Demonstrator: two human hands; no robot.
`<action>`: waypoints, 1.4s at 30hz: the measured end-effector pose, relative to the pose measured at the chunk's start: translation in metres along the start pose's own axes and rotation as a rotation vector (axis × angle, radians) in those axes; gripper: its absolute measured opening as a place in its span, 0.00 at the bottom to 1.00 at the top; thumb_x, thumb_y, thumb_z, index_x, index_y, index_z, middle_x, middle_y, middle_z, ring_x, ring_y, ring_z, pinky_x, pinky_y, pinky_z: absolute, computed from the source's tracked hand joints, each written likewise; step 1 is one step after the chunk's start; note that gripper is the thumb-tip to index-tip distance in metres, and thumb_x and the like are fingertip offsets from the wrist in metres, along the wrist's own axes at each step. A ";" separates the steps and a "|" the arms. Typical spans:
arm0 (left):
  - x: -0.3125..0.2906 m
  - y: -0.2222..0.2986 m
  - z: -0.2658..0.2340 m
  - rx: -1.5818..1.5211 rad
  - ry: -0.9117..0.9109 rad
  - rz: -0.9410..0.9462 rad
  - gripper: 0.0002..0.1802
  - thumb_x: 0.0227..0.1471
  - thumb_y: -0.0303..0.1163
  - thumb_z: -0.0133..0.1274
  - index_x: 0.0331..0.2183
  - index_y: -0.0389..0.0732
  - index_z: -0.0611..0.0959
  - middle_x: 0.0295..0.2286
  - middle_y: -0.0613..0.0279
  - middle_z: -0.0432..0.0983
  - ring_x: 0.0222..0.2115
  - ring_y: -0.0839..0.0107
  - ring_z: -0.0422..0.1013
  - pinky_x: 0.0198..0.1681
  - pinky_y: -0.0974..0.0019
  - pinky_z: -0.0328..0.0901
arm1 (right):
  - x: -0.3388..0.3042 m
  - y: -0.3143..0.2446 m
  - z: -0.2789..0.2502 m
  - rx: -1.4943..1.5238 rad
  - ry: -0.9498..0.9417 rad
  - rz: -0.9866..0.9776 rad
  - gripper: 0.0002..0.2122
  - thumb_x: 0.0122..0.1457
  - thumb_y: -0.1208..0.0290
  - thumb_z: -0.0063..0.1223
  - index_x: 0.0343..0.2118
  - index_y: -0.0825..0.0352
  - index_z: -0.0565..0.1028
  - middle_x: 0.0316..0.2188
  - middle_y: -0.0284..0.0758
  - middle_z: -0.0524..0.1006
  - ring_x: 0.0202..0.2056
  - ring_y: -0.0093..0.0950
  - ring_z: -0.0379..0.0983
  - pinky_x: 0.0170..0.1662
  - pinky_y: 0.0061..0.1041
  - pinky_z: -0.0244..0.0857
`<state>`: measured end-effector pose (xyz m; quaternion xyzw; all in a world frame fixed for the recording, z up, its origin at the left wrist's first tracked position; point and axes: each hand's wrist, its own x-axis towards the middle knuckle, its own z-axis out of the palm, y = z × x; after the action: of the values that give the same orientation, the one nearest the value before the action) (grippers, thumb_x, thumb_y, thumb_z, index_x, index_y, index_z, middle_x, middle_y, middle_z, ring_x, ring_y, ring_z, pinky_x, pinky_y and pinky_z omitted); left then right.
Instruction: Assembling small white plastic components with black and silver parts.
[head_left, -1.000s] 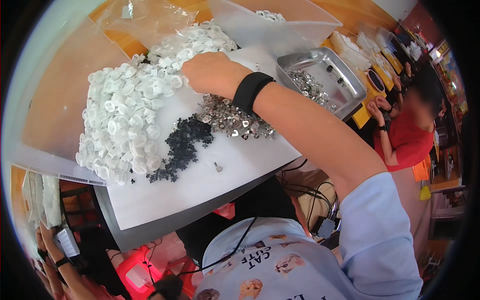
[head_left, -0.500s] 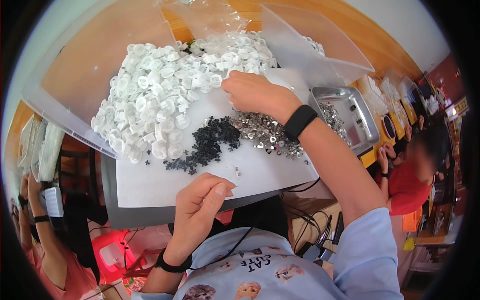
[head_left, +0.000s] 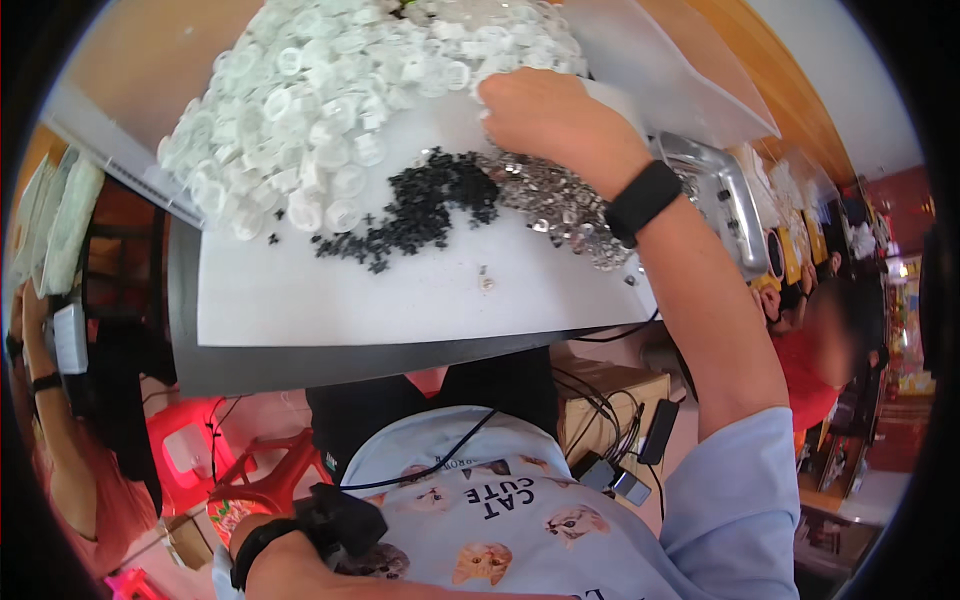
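Note:
My right hand (head_left: 545,112) is over the white sheet (head_left: 300,310), fingers curled in a closed grip, by the near edge of a heap of white and clear round plastic pieces (head_left: 320,110). What its fingertips hold is hidden. Beneath the wrist lies a pile of small silvery metal pieces (head_left: 560,205), with a pile of tiny black cross-shaped pieces (head_left: 440,195) to its left. One small pale part (head_left: 486,282) lies alone nearer me. My left hand (head_left: 340,582) is low at the picture's bottom edge, in front of my shirt; its fingers are out of sight.
Clear plastic bin walls (head_left: 690,60) rise at the back right. A metal tray (head_left: 745,220) stands right of the metal pieces. Below the table are a red stool (head_left: 270,470) and a carton (head_left: 620,400) with cables. Other people sit at left and right.
My left hand has dropped from the table's front edge to the bottom of the picture. The view has shifted; my right hand stays closed near the plastic heap.

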<state>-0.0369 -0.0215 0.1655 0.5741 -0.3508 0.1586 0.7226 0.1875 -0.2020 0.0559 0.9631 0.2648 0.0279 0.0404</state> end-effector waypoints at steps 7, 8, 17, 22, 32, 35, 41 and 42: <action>-0.027 -0.011 0.008 -0.122 0.222 0.280 0.07 0.40 0.25 0.54 0.24 0.31 0.80 0.22 0.54 0.76 0.20 0.64 0.74 0.18 0.67 0.68 | 0.004 -0.002 -0.002 0.078 0.020 0.041 0.08 0.51 0.68 0.45 0.27 0.69 0.70 0.26 0.43 0.74 0.33 0.42 0.70 0.34 0.39 0.62; -0.025 -0.011 0.003 -0.183 0.179 0.310 0.07 0.40 0.25 0.54 0.24 0.31 0.80 0.21 0.54 0.76 0.18 0.63 0.73 0.17 0.68 0.67 | 0.008 -0.003 -0.001 0.079 -0.010 0.054 0.08 0.50 0.69 0.46 0.27 0.69 0.71 0.27 0.43 0.74 0.34 0.43 0.70 0.35 0.40 0.62; -0.024 -0.057 -0.046 -0.047 -0.363 -0.468 0.21 0.45 0.19 0.43 0.44 0.34 0.78 0.29 0.52 0.77 0.31 0.64 0.74 0.35 0.68 0.68 | 0.013 -0.008 0.003 0.099 -0.017 0.066 0.06 0.49 0.71 0.48 0.25 0.69 0.71 0.28 0.43 0.74 0.35 0.42 0.71 0.36 0.39 0.64; -0.048 -0.090 -0.047 -0.074 -0.162 -0.765 0.17 0.55 0.21 0.40 0.45 0.33 0.76 0.30 0.58 0.77 0.29 0.76 0.71 0.34 0.74 0.66 | 0.016 -0.006 -0.013 0.346 -0.019 0.101 0.07 0.49 0.71 0.50 0.27 0.70 0.72 0.23 0.40 0.74 0.27 0.36 0.72 0.31 0.33 0.65; -0.027 -0.122 -0.053 0.064 0.153 -0.607 0.24 0.55 0.23 0.45 0.54 0.36 0.66 0.30 0.61 0.73 0.27 0.79 0.69 0.31 0.75 0.65 | -0.051 -0.061 -0.065 1.507 -0.326 0.155 0.08 0.56 0.67 0.54 0.29 0.67 0.73 0.19 0.26 0.70 0.19 0.12 0.61 0.20 0.13 0.53; -0.029 -0.124 -0.052 0.031 0.173 -0.596 0.21 0.54 0.23 0.48 0.51 0.35 0.69 0.29 0.62 0.73 0.24 0.79 0.68 0.28 0.76 0.65 | -0.061 -0.064 -0.052 1.731 -0.305 0.185 0.10 0.58 0.65 0.53 0.31 0.68 0.72 0.19 0.26 0.70 0.18 0.12 0.62 0.18 0.12 0.51; -0.033 -0.131 -0.048 -0.071 0.299 -0.723 0.09 0.53 0.28 0.53 0.36 0.34 0.74 0.22 0.64 0.73 0.18 0.82 0.67 0.21 0.78 0.63 | -0.082 -0.080 -0.044 1.668 -0.167 0.249 0.10 0.60 0.67 0.50 0.32 0.70 0.71 0.21 0.27 0.72 0.19 0.12 0.65 0.18 0.13 0.55; -0.033 -0.133 -0.048 -0.119 0.349 -0.730 0.09 0.54 0.29 0.52 0.34 0.34 0.75 0.22 0.63 0.74 0.18 0.81 0.68 0.20 0.78 0.64 | -0.085 -0.083 -0.043 1.672 -0.165 0.252 0.10 0.60 0.67 0.50 0.32 0.70 0.71 0.21 0.27 0.72 0.19 0.12 0.65 0.18 0.13 0.55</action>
<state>0.0390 -0.0096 0.0425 0.5828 -0.0048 -0.0339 0.8119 0.0695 -0.1716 0.0887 0.6973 0.0852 -0.2432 -0.6689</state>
